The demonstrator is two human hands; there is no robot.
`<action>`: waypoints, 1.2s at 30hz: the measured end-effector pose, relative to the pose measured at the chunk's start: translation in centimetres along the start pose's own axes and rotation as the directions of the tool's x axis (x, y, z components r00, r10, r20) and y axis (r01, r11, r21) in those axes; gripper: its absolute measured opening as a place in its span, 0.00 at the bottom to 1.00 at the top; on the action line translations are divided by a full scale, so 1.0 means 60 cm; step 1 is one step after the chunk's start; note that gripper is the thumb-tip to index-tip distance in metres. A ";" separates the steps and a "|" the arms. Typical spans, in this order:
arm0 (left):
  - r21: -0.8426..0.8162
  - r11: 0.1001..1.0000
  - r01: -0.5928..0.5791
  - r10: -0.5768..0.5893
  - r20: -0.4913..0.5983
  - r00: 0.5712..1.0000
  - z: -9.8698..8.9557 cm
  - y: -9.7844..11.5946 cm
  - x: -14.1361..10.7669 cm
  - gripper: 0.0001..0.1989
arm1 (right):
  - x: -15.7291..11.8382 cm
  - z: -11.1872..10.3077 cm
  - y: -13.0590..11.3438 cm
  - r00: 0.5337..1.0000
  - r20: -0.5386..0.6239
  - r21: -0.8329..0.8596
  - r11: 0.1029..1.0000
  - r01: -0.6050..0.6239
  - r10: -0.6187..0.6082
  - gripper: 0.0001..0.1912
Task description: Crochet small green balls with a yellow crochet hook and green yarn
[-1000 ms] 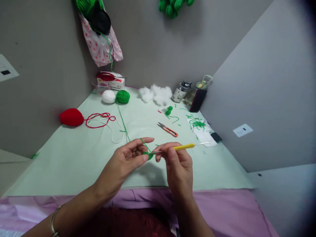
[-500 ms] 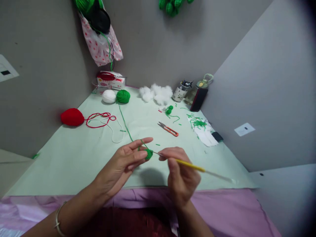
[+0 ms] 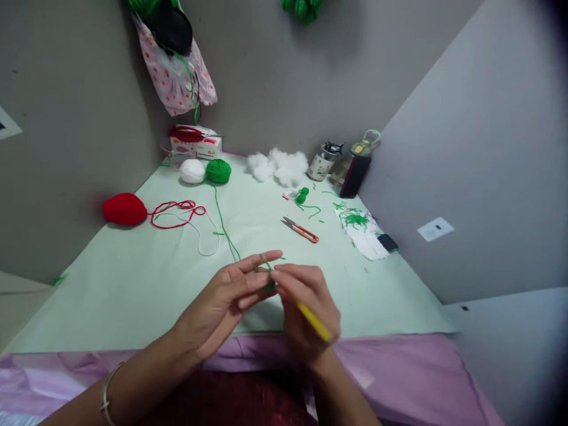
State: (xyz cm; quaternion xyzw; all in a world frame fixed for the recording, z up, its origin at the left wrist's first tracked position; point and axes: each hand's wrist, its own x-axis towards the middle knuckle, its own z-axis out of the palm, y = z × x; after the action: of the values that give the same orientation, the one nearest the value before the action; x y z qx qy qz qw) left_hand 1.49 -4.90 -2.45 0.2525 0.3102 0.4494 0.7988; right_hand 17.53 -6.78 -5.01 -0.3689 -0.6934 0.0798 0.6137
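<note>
Between the thumb and fingers of my left hand (image 3: 231, 296) is a small green crochet piece (image 3: 268, 285), mostly covered by fingers. Green yarn loops over its raised forefinger and runs back across the table to a green yarn ball (image 3: 218, 171). My right hand (image 3: 308, 307) grips a crochet hook (image 3: 315, 322) by its yellow handle. The hook's tip is hidden at the green piece, where the fingertips of both hands come close together.
Orange thread snips (image 3: 300, 229) lie beyond my hands. Further back are white stuffing (image 3: 278, 166), a white yarn ball (image 3: 192, 171) and a pen jar (image 3: 323, 162). Red yarn (image 3: 125, 209) sits at left; green scraps (image 3: 355, 219) lie on white paper (image 3: 370, 245) at right.
My right hand has moved left, up to the green piece, and the hook has turned so its handle points more toward me. My left hand keeps its hold; the view has shifted slightly.
</note>
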 end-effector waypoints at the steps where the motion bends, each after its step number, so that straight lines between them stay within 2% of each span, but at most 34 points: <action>1: -0.025 0.999 0.021 -0.021 0.011 1.000 -0.001 0.003 0.001 0.20 | 0.004 -0.002 0.000 0.995 -0.027 0.081 0.992 -0.094 0.097 0.16; 2: -0.032 0.999 0.012 -0.012 0.011 1.000 -0.002 0.005 0.002 0.20 | 0.009 -0.003 0.000 0.978 -0.053 0.179 0.965 -0.189 0.202 0.13; 4: 0.020 0.998 -0.058 0.059 -0.009 0.998 -0.002 0.006 0.001 0.20 | 0.016 -0.003 0.000 0.939 -0.023 0.367 0.876 -0.312 0.344 0.11; 6: 0.125 0.984 -0.125 0.128 -0.013 0.992 -0.001 0.003 -0.001 0.21 | 0.019 0.001 0.000 0.925 0.041 0.438 0.826 -0.355 0.377 0.09; 9: 0.248 0.953 -0.175 0.175 0.019 0.984 -0.001 -0.004 -0.005 0.19 | 0.017 0.006 0.005 0.912 0.069 0.415 0.820 -0.395 0.405 0.08; 14: 0.317 0.928 -0.197 0.203 0.015 0.979 -0.010 -0.002 -0.006 0.18 | 0.021 0.006 0.011 0.838 0.115 0.544 0.671 -0.503 0.534 0.09; 16: 0.323 0.924 -0.207 0.215 0.011 0.977 -0.013 0.000 -0.004 0.19 | 0.023 0.004 0.009 0.828 0.137 0.566 0.643 -0.516 0.544 0.10; 18: 0.350 0.909 -0.224 0.233 0.016 0.972 -0.015 0.002 -0.004 0.19 | 0.024 0.002 0.004 0.842 0.132 0.551 0.667 -0.501 0.524 0.11; 21: 0.457 0.850 -0.261 0.288 0.012 0.958 -0.015 0.003 -0.007 0.18 | 0.019 -0.002 -0.004 0.896 0.083 0.405 0.807 -0.429 0.435 0.11; 24: 0.585 0.751 -0.307 0.383 -0.007 0.924 -0.011 0.002 -0.013 0.15 | 0.011 -0.007 -0.008 0.973 0.081 0.189 0.956 -0.226 0.214 0.13; 27: 0.627 0.707 -0.328 0.455 -0.047 0.889 -0.007 -0.003 -0.015 0.16 | 0.003 -0.009 -0.006 0.990 0.134 0.000 0.999 0.038 -0.038 0.16; 29: 0.539 0.784 -0.310 0.413 -0.079 0.907 -0.006 -0.006 -0.013 0.20 | -0.002 -0.008 -0.003 0.970 0.190 -0.155 0.972 0.179 -0.148 0.19; 31: 0.354 0.912 -0.209 0.248 -0.067 0.967 -0.008 -0.006 -0.010 0.24 | -0.005 -0.008 0.000 0.958 0.205 -0.244 0.937 0.249 -0.201 0.21; 32: 0.251 0.959 -0.131 0.145 -0.039 0.989 -0.010 -0.004 -0.009 0.25 | -0.005 -0.008 0.001 0.964 0.189 -0.234 0.945 0.228 -0.186 0.21; 34: 0.099 0.995 -0.008 0.006 0.015 1.000 -0.013 0.001 -0.006 0.23 | -0.002 -0.007 0.002 0.995 0.085 -0.100 0.993 0.060 -0.051 0.16; 36: 0.054 0.999 0.002 -0.003 0.024 1.000 -0.014 0.006 -0.004 0.21 | 0.004 -0.007 0.002 0.986 -0.007 0.148 0.975 -0.166 0.168 0.12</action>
State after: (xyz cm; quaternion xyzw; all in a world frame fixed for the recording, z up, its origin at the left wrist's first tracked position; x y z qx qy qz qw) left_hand 0.59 -4.85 -2.70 0.2788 0.3127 0.4369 0.7959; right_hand 17.97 -6.70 -4.82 -0.3805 -0.6463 0.1783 0.6369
